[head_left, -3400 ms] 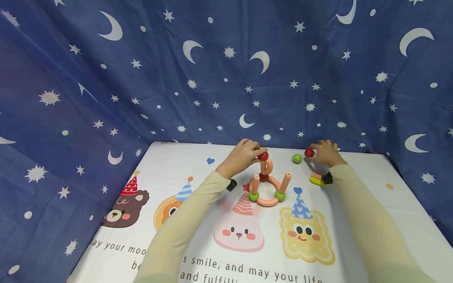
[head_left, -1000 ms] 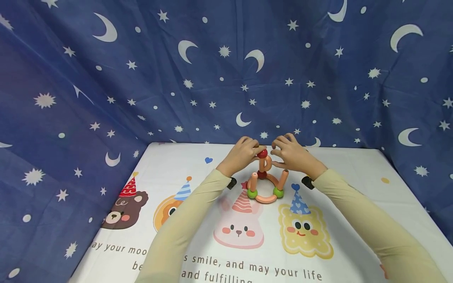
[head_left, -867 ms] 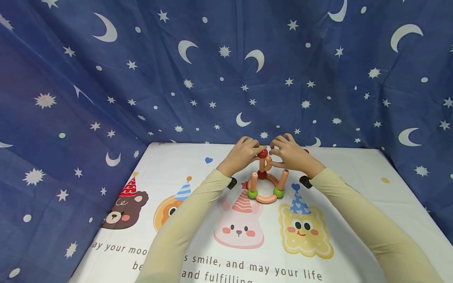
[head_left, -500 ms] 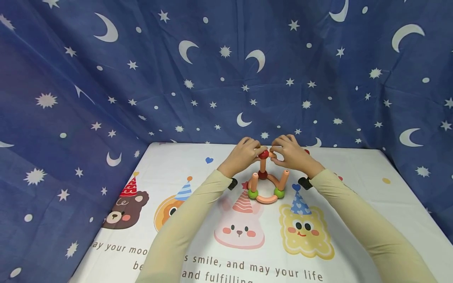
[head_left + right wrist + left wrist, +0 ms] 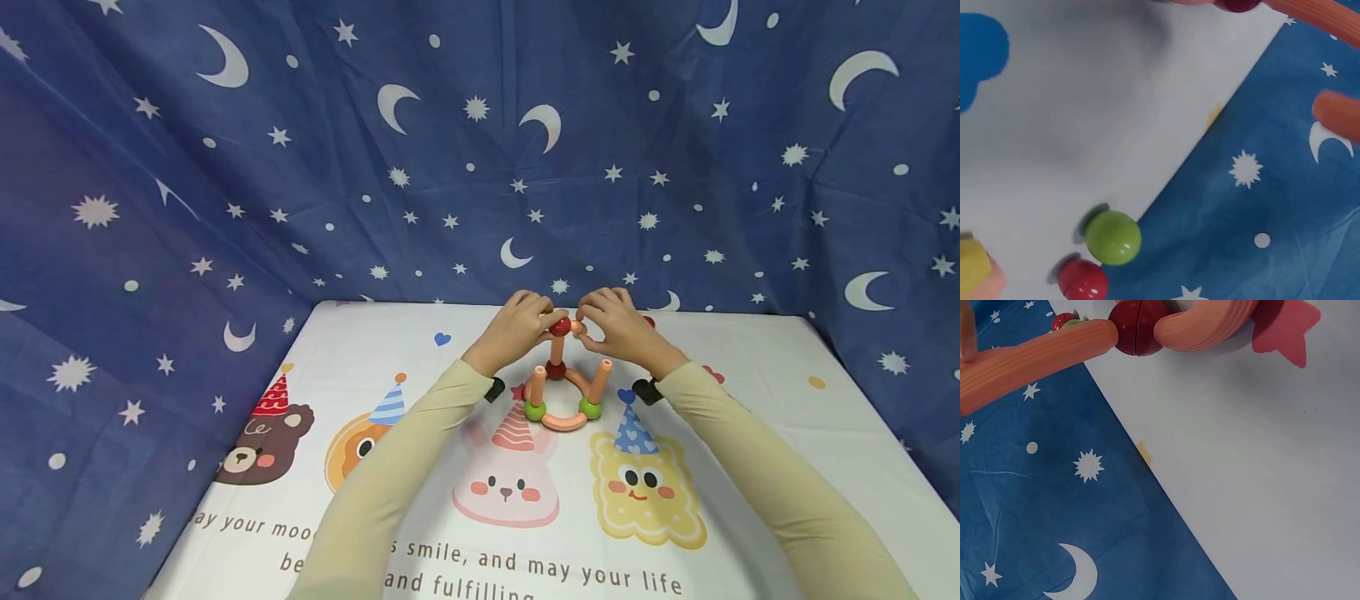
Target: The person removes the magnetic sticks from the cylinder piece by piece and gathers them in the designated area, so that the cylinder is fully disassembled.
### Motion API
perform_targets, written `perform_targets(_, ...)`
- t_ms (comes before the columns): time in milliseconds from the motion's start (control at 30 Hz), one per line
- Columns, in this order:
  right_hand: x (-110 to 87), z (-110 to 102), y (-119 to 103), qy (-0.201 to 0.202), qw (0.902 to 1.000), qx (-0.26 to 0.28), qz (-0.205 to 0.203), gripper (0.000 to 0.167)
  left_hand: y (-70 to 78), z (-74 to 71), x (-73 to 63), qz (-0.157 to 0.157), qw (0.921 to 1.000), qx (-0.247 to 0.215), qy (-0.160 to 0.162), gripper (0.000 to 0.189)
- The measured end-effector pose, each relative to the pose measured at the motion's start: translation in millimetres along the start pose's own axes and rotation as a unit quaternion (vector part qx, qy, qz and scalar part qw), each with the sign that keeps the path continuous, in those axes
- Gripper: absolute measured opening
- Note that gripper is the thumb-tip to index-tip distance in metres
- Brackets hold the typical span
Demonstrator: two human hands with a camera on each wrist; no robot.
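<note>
Over the back of the white table, my left hand (image 5: 517, 331) pinches a red ball (image 5: 560, 327) atop an upright salmon-coloured stick (image 5: 557, 352). My right hand (image 5: 617, 331) pinches a short curved salmon piece (image 5: 578, 327) that sticks out rightward from that ball. Below, a lower red ball (image 5: 1138, 325) joins the stick to a ring of curved pieces (image 5: 564, 423) lying on the table. Two green balls (image 5: 590, 408) sit at the ring's front, each bearing a stick (image 5: 601, 382) that leans slightly outward, its top bare.
A loose green ball (image 5: 1114, 237) and a loose red ball (image 5: 1083, 280) lie right of the ring, largely hidden behind the right hand in the head view. Near them is a yellow piece (image 5: 972, 267) against a salmon one. A blue starry curtain (image 5: 420, 167) hangs behind the table.
My right hand has let go of the loose red ball at the right and come left to the built figure. The curved piece, earlier hanging beside the stick, now points rightward. My left hand stays put.
</note>
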State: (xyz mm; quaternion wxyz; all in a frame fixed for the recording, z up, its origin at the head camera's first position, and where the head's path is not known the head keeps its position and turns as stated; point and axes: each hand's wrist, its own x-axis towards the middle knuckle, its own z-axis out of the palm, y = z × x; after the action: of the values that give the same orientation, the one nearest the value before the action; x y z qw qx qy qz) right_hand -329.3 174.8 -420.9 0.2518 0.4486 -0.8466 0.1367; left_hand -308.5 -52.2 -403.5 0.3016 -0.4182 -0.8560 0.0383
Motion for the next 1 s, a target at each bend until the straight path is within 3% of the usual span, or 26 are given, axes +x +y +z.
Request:
perform_targets(400, -3.7, 15.2, -0.5, -0.004, 0.9999, 0.001, 0.011, 0.026, 2.8, -0.2, 2.5, 0.003, 0.9999, -0.012, 0.002, 0.034)
perform_targets(700, -12.5, 4.4, 1.1, 0.064, 0.9934, -0.094, -0.009, 0.031, 4.0, -0.3, 3.6, -0.008, 0.9997, -0.021, 0.002, 0.035)
perform_targets(1000, -17.5, -8.4, 0.7, 0.102, 0.9859, -0.126, -0.04, 0.029, 5.2, -0.1, 4.7, -0.008, 0.9998, -0.017, -0.001, 0.035)
